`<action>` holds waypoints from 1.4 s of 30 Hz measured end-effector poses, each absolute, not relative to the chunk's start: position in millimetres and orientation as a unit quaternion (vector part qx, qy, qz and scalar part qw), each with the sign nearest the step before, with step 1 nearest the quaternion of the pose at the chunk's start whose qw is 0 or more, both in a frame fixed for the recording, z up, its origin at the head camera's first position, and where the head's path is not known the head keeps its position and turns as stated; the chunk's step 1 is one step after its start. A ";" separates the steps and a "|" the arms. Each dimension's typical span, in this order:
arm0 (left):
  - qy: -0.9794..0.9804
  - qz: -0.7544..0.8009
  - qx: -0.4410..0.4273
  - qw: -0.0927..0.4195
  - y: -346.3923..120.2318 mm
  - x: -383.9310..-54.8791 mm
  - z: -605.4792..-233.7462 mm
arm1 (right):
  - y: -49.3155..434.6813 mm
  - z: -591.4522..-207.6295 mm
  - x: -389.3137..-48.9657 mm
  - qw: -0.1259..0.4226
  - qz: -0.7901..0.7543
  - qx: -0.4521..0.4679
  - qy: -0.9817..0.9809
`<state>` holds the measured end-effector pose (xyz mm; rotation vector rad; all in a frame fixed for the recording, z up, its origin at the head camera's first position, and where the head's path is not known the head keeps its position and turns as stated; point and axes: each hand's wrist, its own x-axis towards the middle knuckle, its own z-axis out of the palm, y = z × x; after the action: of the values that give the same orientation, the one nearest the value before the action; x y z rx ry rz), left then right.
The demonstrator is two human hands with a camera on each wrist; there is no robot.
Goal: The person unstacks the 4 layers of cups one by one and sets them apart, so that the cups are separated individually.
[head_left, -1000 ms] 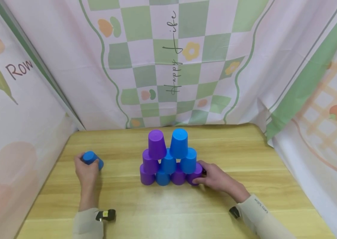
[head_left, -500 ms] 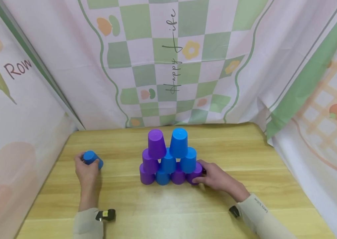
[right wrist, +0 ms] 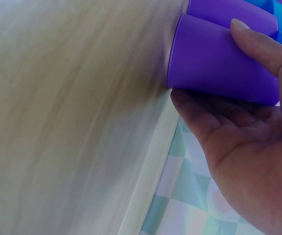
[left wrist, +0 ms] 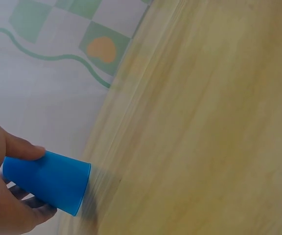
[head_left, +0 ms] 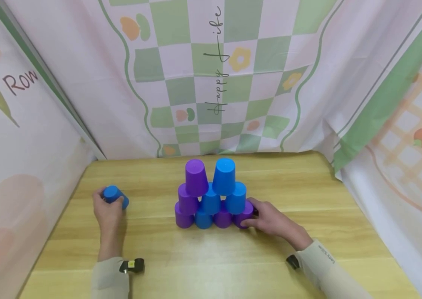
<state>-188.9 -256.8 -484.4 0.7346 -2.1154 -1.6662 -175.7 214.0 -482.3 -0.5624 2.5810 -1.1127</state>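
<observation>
The left hand (head_left: 107,214) holds a smooth, tapered blue cup (head_left: 116,197), thumb on one side and fingers curled round the other. The cup sits within the grip, its closed end nearer the palm and its wide rim facing down; whether that rim touches the table cannot be told for certain. It is plain, evenly coloured, with a flat round base turned up, and stands well apart from the other cups, toward the table's left side.

The right hand (head_left: 270,219) clasps a tapered purple cup (head_left: 238,215), thumb along the near side and fingers round the far side. This cup is upside down, glossy and plain, at the right end of the bottom row of a stack of purple and blue cups (head_left: 211,201). All are inverted: four in the bottom row, three in the middle, and a purple and a blue one on top, side by side with a gap between them.

Beneath everything is a light wood-grain table (head_left: 203,265); behind it hangs a green-and-white checked curtain (head_left: 178,91).
</observation>
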 end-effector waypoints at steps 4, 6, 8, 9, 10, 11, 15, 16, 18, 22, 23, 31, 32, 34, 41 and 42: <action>-0.749 -0.584 0.259 0.174 -257.3 -188.9 -483.8 | 213.9 -482.1 -175.7 0.138 -0.387 -0.195 0.891; -0.751 -0.582 0.259 0.175 -257.2 -188.9 -483.1 | 213.8 -482.0 -175.7 0.137 -0.386 -0.195 0.891; -0.751 -0.582 0.259 0.176 -256.9 -188.7 -482.0 | 213.7 -481.8 -175.6 0.138 -0.386 -0.195 0.891; -0.750 -0.583 0.258 0.177 -256.8 -188.4 -481.3 | 213.6 -481.6 -175.4 0.138 -0.387 -0.195 0.891; -0.750 -0.583 0.258 0.177 -256.5 -187.9 -480.2 | 213.5 -481.6 -175.3 0.139 -0.387 -0.194 0.891; -0.749 -0.584 0.259 0.177 -256.3 -187.4 -478.8 | 213.5 -481.7 -175.2 0.139 -0.387 -0.194 0.891; -0.746 -0.586 0.255 0.186 -255.5 -185.0 -472.4 | 212.9 -481.4 -174.4 0.143 -0.392 -0.190 0.888; -0.746 -0.585 0.254 0.191 -255.3 -184.7 -470.5 | 212.8 -481.4 -174.3 0.144 -0.395 -0.190 0.887; -0.745 -0.584 0.251 0.199 -255.1 -184.6 -467.4 | 212.4 -481.1 -173.9 0.146 -0.398 -0.190 0.886; -0.742 -0.588 0.249 0.206 -255.8 -185.4 -463.1 | 212.0 -480.4 -173.3 0.145 -0.401 -0.187 0.885; -0.742 -0.588 0.250 0.205 -256.0 -185.6 -462.5 | 211.8 -480.2 -173.2 0.144 -0.400 -0.187 0.885; -0.743 -0.584 0.251 0.210 -254.2 -183.8 -457.8 | 212.2 -480.0 -172.8 0.145 -0.399 -0.187 0.886; -0.744 -0.581 0.249 0.217 -253.6 -183.3 -456.6 | 212.2 -479.9 -172.9 0.145 -0.399 -0.188 0.886; -0.746 -0.575 0.241 0.233 -252.0 -182.3 -453.7 | 212.4 -480.2 -173.1 0.144 -0.398 -0.189 0.886; -0.752 -0.556 0.208 0.288 -246.5 -181.3 -442.5 | 212.6 -480.4 -174.3 0.141 -0.395 -0.191 0.887; -0.751 -0.555 0.205 0.291 -245.6 -181.2 -440.9 | 212.6 -480.6 -174.5 0.141 -0.395 -0.190 0.888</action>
<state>-181.2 -245.6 -440.9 0.5477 -2.0033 -1.4811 -174.5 212.6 -480.6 -0.5495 2.5633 -1.1407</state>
